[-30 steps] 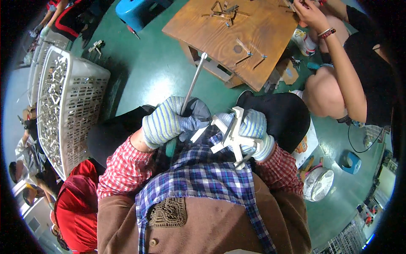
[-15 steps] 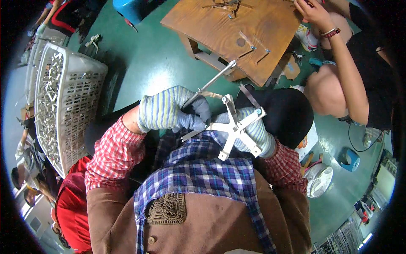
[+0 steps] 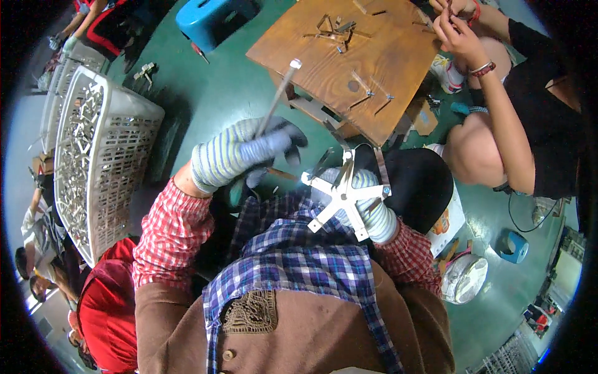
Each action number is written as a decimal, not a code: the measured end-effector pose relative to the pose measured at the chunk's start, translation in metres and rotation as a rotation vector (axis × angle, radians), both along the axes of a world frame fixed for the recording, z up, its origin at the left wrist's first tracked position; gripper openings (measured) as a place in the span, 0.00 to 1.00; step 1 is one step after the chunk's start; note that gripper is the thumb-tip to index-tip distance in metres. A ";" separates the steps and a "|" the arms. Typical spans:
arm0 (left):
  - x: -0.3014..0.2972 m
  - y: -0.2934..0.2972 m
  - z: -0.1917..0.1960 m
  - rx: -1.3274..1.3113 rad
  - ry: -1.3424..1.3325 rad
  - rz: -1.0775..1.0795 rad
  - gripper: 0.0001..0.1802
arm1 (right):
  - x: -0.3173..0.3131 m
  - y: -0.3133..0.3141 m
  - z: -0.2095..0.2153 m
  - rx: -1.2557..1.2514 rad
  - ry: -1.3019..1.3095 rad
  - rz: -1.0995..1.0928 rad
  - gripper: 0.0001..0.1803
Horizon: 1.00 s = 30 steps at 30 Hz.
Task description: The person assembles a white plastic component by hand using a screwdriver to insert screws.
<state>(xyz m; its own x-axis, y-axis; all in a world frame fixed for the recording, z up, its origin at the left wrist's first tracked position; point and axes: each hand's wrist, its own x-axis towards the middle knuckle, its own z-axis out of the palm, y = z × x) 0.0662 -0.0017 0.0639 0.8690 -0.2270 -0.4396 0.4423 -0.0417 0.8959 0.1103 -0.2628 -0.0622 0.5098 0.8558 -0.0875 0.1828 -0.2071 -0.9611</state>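
Observation:
My left hand (image 3: 240, 153), in a striped grey glove, is closed around a slim metal rod-shaped tool (image 3: 278, 98). The tool points up and slightly right, its small bright head near the wooden table's left corner; motion blurs it. My right hand (image 3: 377, 215), also gloved, grips a white star-shaped metal bracket (image 3: 344, 197) over my lap. Several flat arms spread from the bracket's centre hub, and thin metal strips (image 3: 380, 165) hang off some arm ends, with a bolt at one. A gap separates my left hand from the bracket. Fingers behind the bracket are partly hidden.
Ahead stands a low wooden table (image 3: 299, 43) with metal strips and bolts on it. A white plastic basket (image 3: 124, 149) full of metal parts is at left. A blue stool (image 3: 208, 25) is beyond. At right a co-worker's hands (image 3: 458, 34) hold something small.
My left hand has moved left, away from the bracket, and the tool has swung more upright. The bracket has turned in my right hand. The whole view has shifted slightly.

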 end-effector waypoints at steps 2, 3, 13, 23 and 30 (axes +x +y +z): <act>-0.007 0.006 -0.002 -0.022 0.023 0.173 0.36 | 0.003 0.006 0.011 0.043 -0.268 0.024 0.14; -0.013 0.010 -0.001 -0.049 0.062 0.264 0.34 | 0.004 0.009 0.017 0.064 -0.402 0.035 0.17; -0.107 -0.048 -0.053 -0.269 0.411 0.686 0.29 | -0.004 0.005 0.034 0.115 -0.580 -0.189 0.30; -0.090 0.003 0.079 -0.077 0.318 0.365 0.33 | 0.010 0.002 0.051 0.141 -0.699 -0.143 0.34; -0.101 -0.010 0.079 -0.291 0.471 0.101 0.33 | 0.010 0.004 0.056 -0.004 -0.813 -0.066 0.21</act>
